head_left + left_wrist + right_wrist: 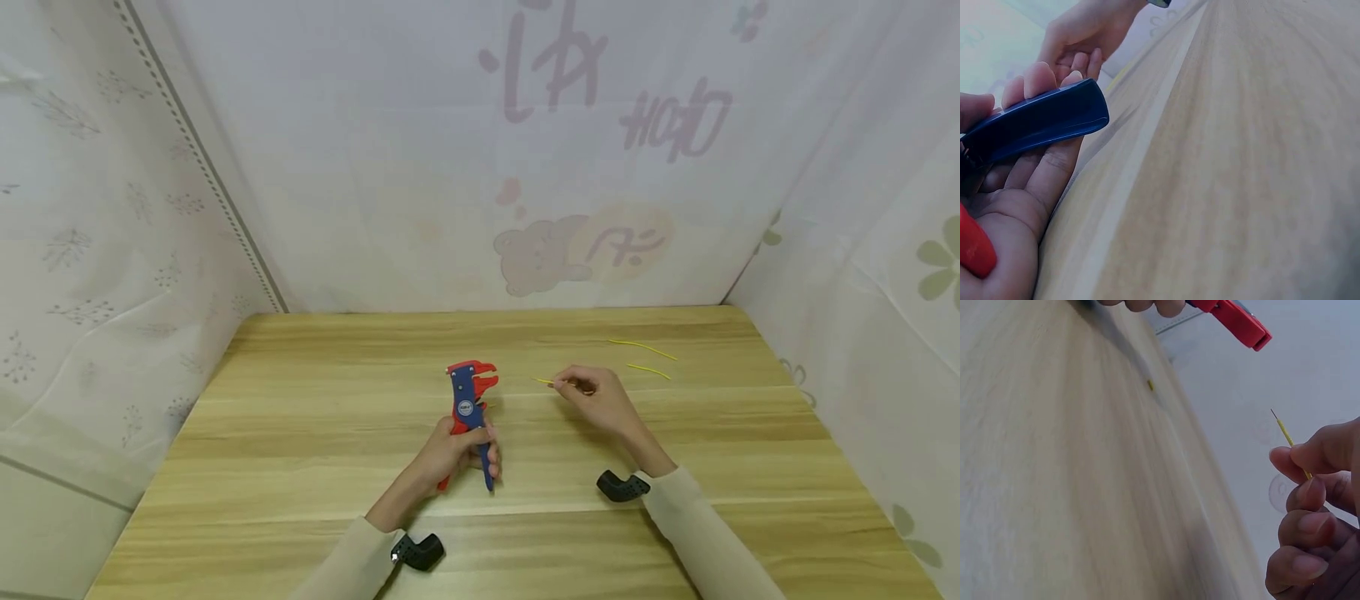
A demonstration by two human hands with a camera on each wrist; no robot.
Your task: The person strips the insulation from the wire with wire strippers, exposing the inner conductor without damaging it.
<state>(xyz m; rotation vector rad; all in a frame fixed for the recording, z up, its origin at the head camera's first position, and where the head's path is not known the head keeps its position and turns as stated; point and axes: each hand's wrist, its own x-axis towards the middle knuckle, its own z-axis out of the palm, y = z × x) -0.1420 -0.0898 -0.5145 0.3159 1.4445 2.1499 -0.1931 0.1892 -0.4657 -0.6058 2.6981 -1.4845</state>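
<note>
My left hand (459, 450) grips a red and blue wire stripper (467, 392) by its handles, head pointing away from me, its red jaws apart. In the left wrist view the fingers curl over the blue handle (1047, 122), while the red handle (975, 247) lies against the palm. To the right, my right hand (596, 400) pinches a thin yellow wire (1285, 432) between thumb and forefinger. Bare metal shows at the wire's tip, which points left toward the stripper. A short yellow bit (1150, 384) lies on the tabletop near the stripper.
Two loose yellow wires, a longer one (643, 346) and a shorter one (649, 370), lie beyond the right hand on the wooden table (315, 400). A printed cloth (375, 183) hangs behind the table's back edge. Black wrist cameras sit on both sleeves.
</note>
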